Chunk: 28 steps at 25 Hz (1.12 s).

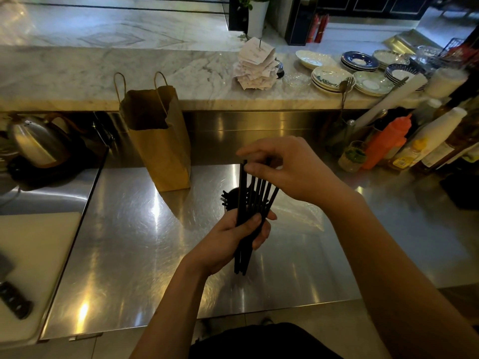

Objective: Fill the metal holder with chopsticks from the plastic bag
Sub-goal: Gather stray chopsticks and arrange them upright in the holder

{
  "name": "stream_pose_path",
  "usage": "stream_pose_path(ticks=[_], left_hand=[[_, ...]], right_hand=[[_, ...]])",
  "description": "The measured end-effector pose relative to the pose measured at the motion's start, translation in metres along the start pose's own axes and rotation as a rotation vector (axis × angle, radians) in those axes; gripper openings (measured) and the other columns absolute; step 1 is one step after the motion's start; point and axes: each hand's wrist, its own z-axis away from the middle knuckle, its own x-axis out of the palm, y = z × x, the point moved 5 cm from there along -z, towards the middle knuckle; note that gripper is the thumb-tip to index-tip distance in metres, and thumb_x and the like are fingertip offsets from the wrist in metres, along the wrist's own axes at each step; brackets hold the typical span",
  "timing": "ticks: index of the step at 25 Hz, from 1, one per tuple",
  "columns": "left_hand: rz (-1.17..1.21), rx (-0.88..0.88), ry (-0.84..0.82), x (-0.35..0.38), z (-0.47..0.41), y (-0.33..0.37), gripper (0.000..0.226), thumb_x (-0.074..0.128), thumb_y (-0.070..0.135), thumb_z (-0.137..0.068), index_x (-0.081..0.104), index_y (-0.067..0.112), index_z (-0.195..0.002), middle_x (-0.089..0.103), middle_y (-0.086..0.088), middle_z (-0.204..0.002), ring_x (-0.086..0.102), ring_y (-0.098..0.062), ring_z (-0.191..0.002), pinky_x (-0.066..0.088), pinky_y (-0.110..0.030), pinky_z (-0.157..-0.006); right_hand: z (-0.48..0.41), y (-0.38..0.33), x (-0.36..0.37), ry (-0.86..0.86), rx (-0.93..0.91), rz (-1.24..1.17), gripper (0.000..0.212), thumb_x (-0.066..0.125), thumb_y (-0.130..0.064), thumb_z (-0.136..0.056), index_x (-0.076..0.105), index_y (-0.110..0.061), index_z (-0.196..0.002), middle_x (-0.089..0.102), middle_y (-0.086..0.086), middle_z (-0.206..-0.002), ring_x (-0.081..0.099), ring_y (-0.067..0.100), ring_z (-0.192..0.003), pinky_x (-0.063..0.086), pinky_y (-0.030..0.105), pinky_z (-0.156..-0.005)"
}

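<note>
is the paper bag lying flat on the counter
No, the paper bag stands upright on the steel counter, open at the top.

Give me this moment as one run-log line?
left hand: gripping chopsticks | right hand: pinching their tops | holder: behind, partly filled

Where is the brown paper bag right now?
In the head view, the brown paper bag stands upright on the steel counter, left of the hands and their black chopsticks, to the right of the metal kettle.
</note>
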Motion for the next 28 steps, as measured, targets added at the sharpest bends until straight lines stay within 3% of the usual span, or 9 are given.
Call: stream_pose_path(ticks=[5, 9, 13, 17, 22, 25, 28], left_hand=[[0.001, 0.001, -0.025, -0.002, 0.002, -0.001, 0.026, 0.037, 0.017, -0.103, 0.06, 0.009, -0.113, 0.05, -0.01, -0.076, 0.043, -0.022, -0.066, 0.041, -0.03, -0.072], [0.038, -0.037, -0.021, -0.011, 0.008, -0.001, 0.023, 0.038, 0.015, -0.102, 0.059, 0.007, -0.109, 0.053, -0.005, -0.076, 0.046, -0.016, -0.065, 0.042, -0.028, -0.07], [0.22, -0.059, 0.283, -0.031, 0.011, -0.005, 0.022, 0.039, 0.012, -0.1, 0.061, 0.008, -0.103, 0.066, 0.0, -0.078, 0.059, -0.011, -0.068, 0.05, -0.021, -0.066], [0.375, 0.064, 0.577, -0.04, -0.002, 0.0, 0.023, 0.036, 0.013, -0.103, 0.059, 0.01, -0.102, 0.075, -0.007, -0.1, 0.071, -0.018, -0.091, 0.056, -0.024, -0.072], [0.463, 0.165, 0.707, -0.042, -0.004, 0.003, 0.019, 0.035, 0.016, -0.103, 0.054, 0.011, -0.106, 0.072, -0.011, -0.111, 0.068, -0.026, -0.106, 0.058, -0.029, -0.082], [0.449, 0.197, 0.746, -0.044, -0.001, 0.005, 0.02, 0.038, 0.017, -0.103, 0.057, 0.015, -0.107, 0.071, -0.006, -0.094, 0.07, -0.022, -0.092, 0.056, -0.032, -0.084], [0.365, 0.222, 0.692, -0.043, -0.005, 0.01, 0.022, 0.037, 0.017, -0.104, 0.058, 0.019, -0.11, 0.058, 0.001, -0.076, 0.056, -0.011, -0.068, 0.051, -0.025, -0.07]], right_hand=[[-0.001, 0.004, -0.015, 0.051, 0.05, -0.084, 0.01, 0.065, -0.014, -0.088, 0.067, -0.022, -0.095, 0.066, -0.013, -0.088, 0.065, 0.001, -0.088, 0.052, 0.018, -0.083], [0.004, 0.027, -0.054, 0.343, 0.179, -0.3, 0.007, 0.06, -0.01, -0.091, 0.064, -0.012, -0.097, 0.067, -0.005, -0.088, 0.065, 0.005, -0.08, 0.053, 0.017, -0.076], [0.028, 0.065, -0.049, 0.647, 0.382, -0.78, 0.003, 0.062, -0.009, -0.09, 0.063, -0.011, -0.089, 0.068, 0.001, -0.079, 0.067, 0.009, -0.074, 0.055, 0.025, -0.076], [0.049, 0.066, 0.04, 0.509, 0.448, -0.9, 0.008, 0.066, -0.001, -0.085, 0.065, -0.009, -0.084, 0.073, 0.008, -0.08, 0.07, 0.019, -0.077, 0.056, 0.027, -0.074], [0.074, 0.06, 0.106, 0.373, 0.549, -0.845, 0.007, 0.07, 0.003, -0.081, 0.065, 0.001, -0.085, 0.074, 0.011, -0.085, 0.073, 0.02, -0.08, 0.057, 0.026, -0.072], [0.08, 0.059, 0.112, 0.386, 0.558, -0.759, 0.008, 0.072, -0.003, -0.082, 0.066, -0.008, -0.08, 0.073, 0.008, -0.079, 0.072, 0.016, -0.075, 0.055, 0.022, -0.066], [0.083, 0.054, 0.119, 0.263, 0.519, -0.661, 0.006, 0.071, -0.009, -0.084, 0.066, -0.009, -0.082, 0.072, 0.006, -0.077, 0.07, 0.015, -0.074, 0.057, 0.026, -0.066]])
